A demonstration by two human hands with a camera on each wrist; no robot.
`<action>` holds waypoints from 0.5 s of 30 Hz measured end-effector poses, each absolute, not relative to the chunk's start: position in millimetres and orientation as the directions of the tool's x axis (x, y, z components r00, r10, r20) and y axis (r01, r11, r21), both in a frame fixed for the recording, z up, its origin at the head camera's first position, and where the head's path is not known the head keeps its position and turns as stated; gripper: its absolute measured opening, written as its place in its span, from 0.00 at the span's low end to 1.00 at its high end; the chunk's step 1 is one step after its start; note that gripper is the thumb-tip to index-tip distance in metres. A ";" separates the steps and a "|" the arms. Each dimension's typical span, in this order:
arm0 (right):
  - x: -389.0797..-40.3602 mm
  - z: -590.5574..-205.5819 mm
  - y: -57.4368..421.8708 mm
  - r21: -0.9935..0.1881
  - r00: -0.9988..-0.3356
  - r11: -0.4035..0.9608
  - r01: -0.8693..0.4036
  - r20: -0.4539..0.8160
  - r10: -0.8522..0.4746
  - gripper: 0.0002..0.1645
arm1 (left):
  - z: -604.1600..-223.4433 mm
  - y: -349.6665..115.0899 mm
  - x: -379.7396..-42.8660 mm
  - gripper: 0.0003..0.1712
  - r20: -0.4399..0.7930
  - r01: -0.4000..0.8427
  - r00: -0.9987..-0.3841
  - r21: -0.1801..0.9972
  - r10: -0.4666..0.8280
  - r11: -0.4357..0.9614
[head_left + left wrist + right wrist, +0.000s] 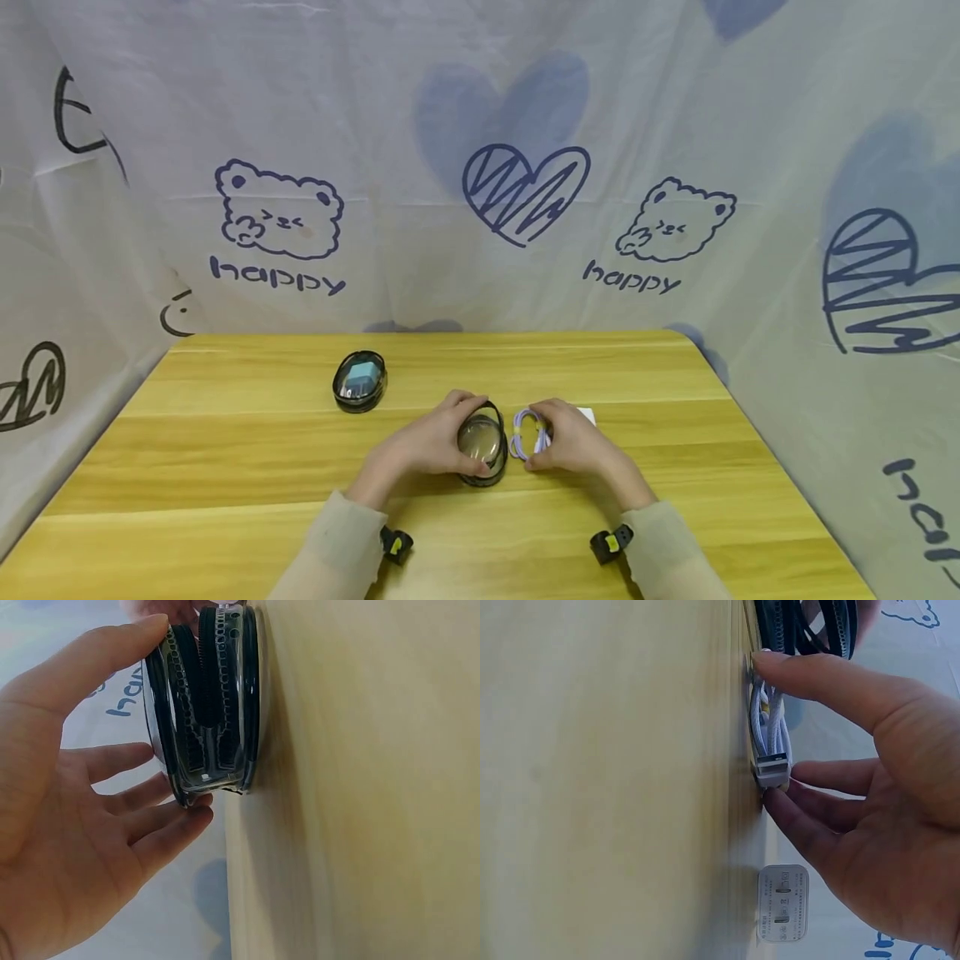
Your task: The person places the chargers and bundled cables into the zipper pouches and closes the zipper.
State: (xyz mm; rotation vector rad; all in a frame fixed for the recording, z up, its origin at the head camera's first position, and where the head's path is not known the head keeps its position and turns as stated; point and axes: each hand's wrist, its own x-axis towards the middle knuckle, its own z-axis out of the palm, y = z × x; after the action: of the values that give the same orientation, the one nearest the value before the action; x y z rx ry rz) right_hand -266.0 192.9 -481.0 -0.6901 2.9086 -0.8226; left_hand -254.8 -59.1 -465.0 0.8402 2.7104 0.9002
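Observation:
My left hand [431, 437] grips a small clear oval zip case [482, 442] with black trim, thumb on the near side and fingers on the far side. In the left wrist view, the zipper [206, 675] is undone and its two dark bands part in a V. Just right of the case, my right hand [573, 442] pinches a coiled lavender USB cable [517, 442] between thumb and fingers. The metal USB plug [772, 766] shows at the coil's end in the right wrist view. A white charger block [783, 904] lies beyond the right hand.
A second clear oval case [350, 398] with black trim stands at the back left of the wooden table [225, 450], a light blue block [363, 375] inside it. A printed white cloth [390, 233] hangs behind the table and along its sides.

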 end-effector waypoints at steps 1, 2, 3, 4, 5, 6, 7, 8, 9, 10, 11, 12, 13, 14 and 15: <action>-265.8 -480.6 193.0 -0.517 -0.905 0.760 -0.395 0.077 -0.418 0.52 | -464.3 -59.2 -254.8 0.60 0.021 0.459 -0.830 0.594 0.558 0.661; -265.4 -480.0 193.0 -0.527 -0.910 0.759 -0.383 0.075 -0.407 0.53 | -463.9 -59.2 -255.0 0.59 0.021 0.460 -0.829 0.593 0.559 0.660; -265.5 -479.6 193.0 -0.535 -0.915 0.758 -0.372 0.073 -0.397 0.53 | -463.7 -59.2 -255.4 0.59 0.021 0.462 -0.828 0.592 0.561 0.660; -265.6 -479.1 192.9 -0.546 -0.919 0.757 -0.360 0.068 -0.388 0.54 | -463.5 -59.2 -255.6 0.59 0.021 0.465 -0.826 0.590 0.564 0.660; -265.8 -478.8 192.7 -0.559 -0.923 0.752 -0.349 0.067 -0.379 0.54 | -463.3 -59.1 -255.8 0.59 0.020 0.468 -0.824 0.588 0.566 0.660; -266.2 -478.4 192.5 -0.572 -0.926 0.746 -0.340 0.068 -0.370 0.54 | -463.1 -59.1 -255.8 0.58 0.020 0.470 -0.823 0.585 0.568 0.661; -266.5 -477.9 192.3 -0.585 -0.930 0.740 -0.332 0.071 -0.361 0.55 | -463.0 -59.2 -255.8 0.58 0.019 0.473 -0.822 0.579 0.569 0.664; -266.7 -477.3 192.0 -0.601 -0.933 0.731 -0.323 0.073 -0.353 0.55 | -463.1 -59.2 -256.0 0.58 0.021 0.477 -0.820 0.576 0.571 0.664; -267.0 -476.7 191.7 -0.616 -0.935 0.722 -0.316 0.075 -0.346 0.55 | -463.1 -59.3 -256.0 0.57 0.021 0.479 -0.820 0.572 0.572 0.666; -267.2 -476.1 191.3 -0.633 -0.937 0.709 -0.310 0.078 -0.340 0.55 | -462.9 -59.4 -255.8 0.57 0.020 0.479 -0.820 0.571 0.572 0.667; -267.3 -475.3 191.0 -0.653 -0.939 0.694 -0.303 0.084 -0.332 0.55 | -463.1 -59.6 -255.7 0.57 0.021 0.479 -0.820 0.571 0.572 0.667; -267.2 -474.4 190.5 -0.670 -0.942 0.681 -0.296 0.084 -0.326 0.55 | -463.2 -59.8 -255.7 0.56 0.023 0.479 -0.820 0.572 0.571 0.665; -267.1 -473.4 190.0 -0.688 -0.943 0.666 -0.290 0.085 -0.322 0.55 | -463.6 -60.1 -255.8 0.56 0.025 0.480 -0.820 0.575 0.572 0.663; -266.9 -472.5 189.5 -0.703 -0.944 0.653 -0.283 0.085 -0.319 0.55 | -463.7 -60.4 -255.6 0.56 0.027 0.480 -0.820 0.576 0.571 0.661; -266.7 -471.7 188.9 -0.713 -0.945 0.643 -0.280 0.086 -0.317 0.55 | -463.8 -60.7 -255.4 0.56 0.029 0.478 -0.821 0.579 0.570 0.660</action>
State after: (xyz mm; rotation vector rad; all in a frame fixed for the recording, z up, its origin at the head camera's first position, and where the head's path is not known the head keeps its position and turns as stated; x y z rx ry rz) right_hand -266.7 188.9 -471.7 -0.5094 2.8042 -1.2054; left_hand -255.4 -60.7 -463.8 0.8646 2.7190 0.8813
